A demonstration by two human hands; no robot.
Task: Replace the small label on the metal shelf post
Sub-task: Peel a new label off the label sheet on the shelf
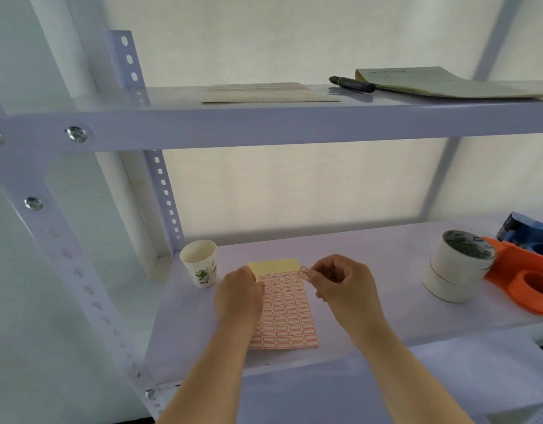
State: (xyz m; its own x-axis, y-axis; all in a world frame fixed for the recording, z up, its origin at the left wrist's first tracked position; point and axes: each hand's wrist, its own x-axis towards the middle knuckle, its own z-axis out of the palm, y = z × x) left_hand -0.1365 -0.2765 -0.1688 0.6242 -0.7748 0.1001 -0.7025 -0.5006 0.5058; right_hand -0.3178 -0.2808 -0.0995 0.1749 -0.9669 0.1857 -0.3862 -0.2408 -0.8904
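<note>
White shelf (371,249): paper cup (199,267), label sheet (287,319), tape rolls (457,266), orange dispenser (521,280).

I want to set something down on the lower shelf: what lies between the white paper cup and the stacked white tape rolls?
In the head view, between the white paper cup and the tape rolls lie the red-bordered label sheet and both hands, left and right.

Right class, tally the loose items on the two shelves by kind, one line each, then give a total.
Paper cup: 1
Label sheet: 1
Peeled label, in the right hand's fingers: 1
Tape rolls, stacked: 2
Tape dispensers, orange and blue: 2
Black marker: 1
Yellow pad: 1
Flat paper: 1
Total: 10
</note>
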